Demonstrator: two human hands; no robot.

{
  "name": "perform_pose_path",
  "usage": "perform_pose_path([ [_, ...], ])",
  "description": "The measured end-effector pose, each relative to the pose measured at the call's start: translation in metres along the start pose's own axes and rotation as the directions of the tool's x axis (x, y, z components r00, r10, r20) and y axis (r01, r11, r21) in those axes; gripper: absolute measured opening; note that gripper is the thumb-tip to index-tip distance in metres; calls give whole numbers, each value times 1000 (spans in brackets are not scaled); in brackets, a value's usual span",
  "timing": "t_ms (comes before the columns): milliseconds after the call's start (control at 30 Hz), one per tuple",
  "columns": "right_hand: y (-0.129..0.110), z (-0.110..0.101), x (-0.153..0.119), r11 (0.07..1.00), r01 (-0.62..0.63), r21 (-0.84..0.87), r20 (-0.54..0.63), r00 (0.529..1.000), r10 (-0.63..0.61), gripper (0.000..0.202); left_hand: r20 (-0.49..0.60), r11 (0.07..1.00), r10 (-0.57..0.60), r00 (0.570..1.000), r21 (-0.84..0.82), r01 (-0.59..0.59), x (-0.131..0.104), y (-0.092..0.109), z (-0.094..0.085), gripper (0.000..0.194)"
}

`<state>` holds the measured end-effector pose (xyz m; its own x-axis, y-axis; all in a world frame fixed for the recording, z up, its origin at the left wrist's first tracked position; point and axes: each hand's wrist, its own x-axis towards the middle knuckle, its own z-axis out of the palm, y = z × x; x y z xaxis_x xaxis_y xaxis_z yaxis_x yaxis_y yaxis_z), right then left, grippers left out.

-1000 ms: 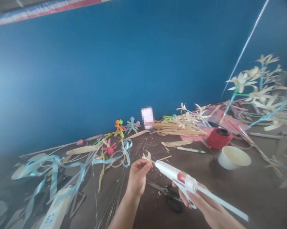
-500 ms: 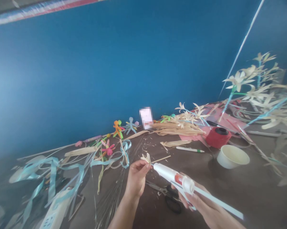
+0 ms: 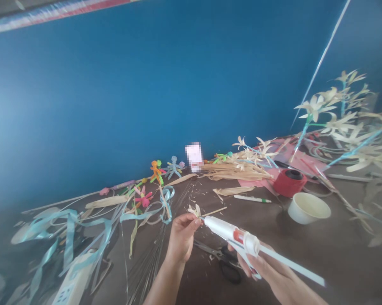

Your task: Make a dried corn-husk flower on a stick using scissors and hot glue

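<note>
In the middle of the head view, my left hand (image 3: 182, 235) pinches a small cream-coloured flower (image 3: 195, 210) made of pale petals. My right hand (image 3: 267, 264) is wrapped round the handle of a white glue gun (image 3: 224, 228), a long white glue stick (image 3: 294, 266) poking out of its rear. The gun's nozzle meets the base of the flower, right by my left fingertips; whether it touches cannot be made out. A thin tan strip (image 3: 214, 211) lies just beyond the nozzle. Black-handled scissors (image 3: 229, 264) rest on the table beneath the gun, partly hidden by it and my right hand.
A white bowl (image 3: 308, 208) and a red spool (image 3: 289, 182) stand at the right, near tall finished flowers (image 3: 314, 108). Dried husks (image 3: 235, 173) lie at the back. Light-blue ribbon (image 3: 70, 233), a power strip (image 3: 72, 281) and thin wires (image 3: 148, 262) spread across the left.
Hardly anything differs. Both hands keep their places, with the glue gun's nozzle still at the flower; the view has shifted very slightly.
</note>
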<state>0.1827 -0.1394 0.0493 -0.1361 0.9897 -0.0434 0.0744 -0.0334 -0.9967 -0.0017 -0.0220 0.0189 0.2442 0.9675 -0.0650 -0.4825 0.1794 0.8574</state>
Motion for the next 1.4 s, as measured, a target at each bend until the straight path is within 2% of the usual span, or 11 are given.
perform_pose_path([
  [167,11,1,0,989,-64,136,81,995,53,37,18,1000,-6,1000,11,6,0,-2,-1,9],
  [300,11,1,1,976,-53,211,130,991,25,38,33,1000,-4,999,26,3,1,-2,-1,9],
  [600,0,-2,-1,999,-25,-20,84,996,27,48,43,999,-12,999,49,10,1,-1,0,7],
  [933,-7,-2,4,999,35,-39,83,996,-31,42,33,997,-45,998,60,43,-2,2,4,7],
  [1400,-7,-3,1,997,27,-75,58,998,-23,40,43,998,-32,999,53,30,-3,3,5,7],
])
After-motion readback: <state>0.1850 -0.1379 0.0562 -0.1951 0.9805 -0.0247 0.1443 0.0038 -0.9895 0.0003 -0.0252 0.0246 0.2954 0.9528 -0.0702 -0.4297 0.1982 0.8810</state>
